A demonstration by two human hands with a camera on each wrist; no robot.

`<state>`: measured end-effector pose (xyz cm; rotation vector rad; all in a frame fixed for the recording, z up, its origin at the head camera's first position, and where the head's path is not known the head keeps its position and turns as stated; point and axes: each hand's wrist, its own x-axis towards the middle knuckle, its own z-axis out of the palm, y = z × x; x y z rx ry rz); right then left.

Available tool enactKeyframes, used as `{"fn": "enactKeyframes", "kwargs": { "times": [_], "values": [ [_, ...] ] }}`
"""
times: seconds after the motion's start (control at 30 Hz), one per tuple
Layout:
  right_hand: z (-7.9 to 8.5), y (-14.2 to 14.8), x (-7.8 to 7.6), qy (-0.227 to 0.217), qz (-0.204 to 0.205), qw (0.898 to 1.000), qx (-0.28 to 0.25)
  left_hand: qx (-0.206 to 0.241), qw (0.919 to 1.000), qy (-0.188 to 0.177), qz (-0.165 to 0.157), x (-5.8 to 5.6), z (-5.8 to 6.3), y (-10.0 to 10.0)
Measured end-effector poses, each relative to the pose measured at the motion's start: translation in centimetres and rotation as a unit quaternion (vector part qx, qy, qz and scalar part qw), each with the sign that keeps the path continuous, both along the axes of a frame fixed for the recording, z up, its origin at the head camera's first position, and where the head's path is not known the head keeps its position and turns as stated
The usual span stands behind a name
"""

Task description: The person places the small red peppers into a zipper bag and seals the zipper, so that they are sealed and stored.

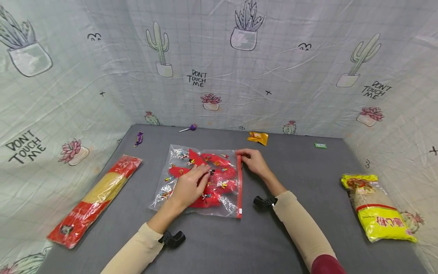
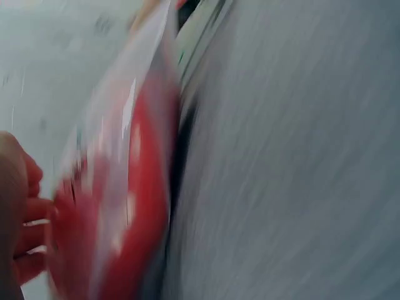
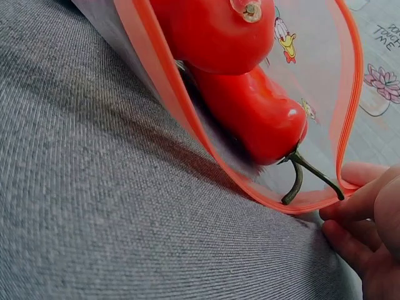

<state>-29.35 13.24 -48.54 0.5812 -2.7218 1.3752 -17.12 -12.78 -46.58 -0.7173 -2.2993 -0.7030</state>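
Observation:
A clear zip bag [image 1: 227, 208] with cartoon prints and a red zip edge [image 1: 239, 182] lies on the grey table, zip side to the right. Several long red peppers [image 3: 262, 119] are inside it, two with green stems reaching the rim. My left hand [image 1: 191, 186] rests on top of the bag, fingers extended over the peppers. At the far end of the zip edge, my right hand [image 1: 252, 160] pinches the corner between thumb and fingers. In the right wrist view, the bag's mouth gapes open. The left wrist view is blurred, with the fingers [image 2: 34, 231] against the bag's side.
A red packet of dry noodles [image 1: 99, 194] lies at the left, a yellow packet [image 1: 380, 213] at the right. Along the back are a purple sweet [image 1: 138, 139], a lollipop [image 1: 192, 127], an orange wrapper [image 1: 258, 137] and a green sweet [image 1: 320, 145]. Printed curtains [image 1: 226, 76] surround the table.

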Motion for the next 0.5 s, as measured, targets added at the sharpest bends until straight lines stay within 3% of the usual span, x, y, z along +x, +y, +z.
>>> {"fn": "enactKeyframes", "kwargs": {
  "times": [0.13,0.27,0.4,0.5],
  "values": [
    [-0.1,0.1,-0.1,-0.002,-0.002,1.000,0.000,-0.086,0.9922,0.051,-0.074,2.8,0.6,2.3],
    [-0.1,0.1,-0.2,-0.004,-0.001,1.000,-0.004,-0.167,0.9759,0.057,-0.127,5.4,0.2,4.0],
    [0.0,0.0,-0.1,-0.006,0.001,1.000,0.000,-0.222,0.9654,0.040,-0.130,6.5,-0.5,4.7],
    [0.0,0.0,0.0,-0.013,0.000,1.000,0.006,-0.237,0.9626,0.057,-0.118,6.6,-0.8,4.8]
  ]
}}
